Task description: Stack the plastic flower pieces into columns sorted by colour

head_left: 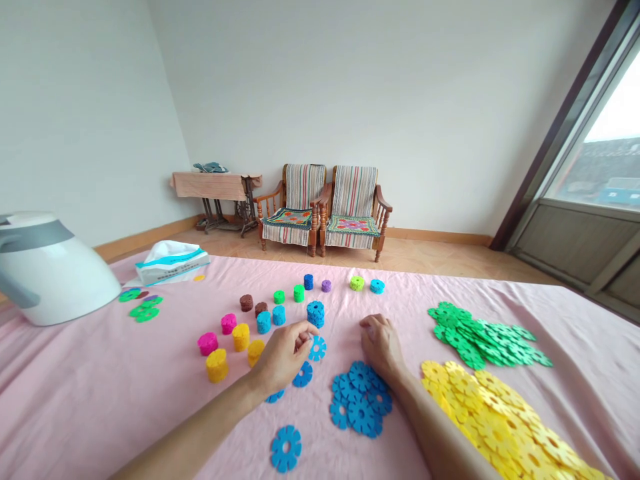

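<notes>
My left hand (286, 355) is closed, thumb and fingers pinched together just in front of a stack of blue flower-shaped discs (315, 315). Whatever the fingertips hold, if anything, is hidden. Right below them lies a loose blue disc (319, 348), with another blue disc (303, 375) closer to me and a third partly under the wrist. My right hand (383, 343) rests on the cloth with its fingers curled in, and no piece shows in it. Beside its wrist spreads a pile of blue discs (361, 400). A single blue disc (287, 449) lies near the front.
Short disc stacks in several colours, such as yellow (217, 366) and pink (207, 344), stand left of centre. Green discs (487, 337) and yellow discs (505, 420) are heaped right. A white kettle (65, 280) and tissue pack (173, 263) stand left on the pink cloth (150, 373).
</notes>
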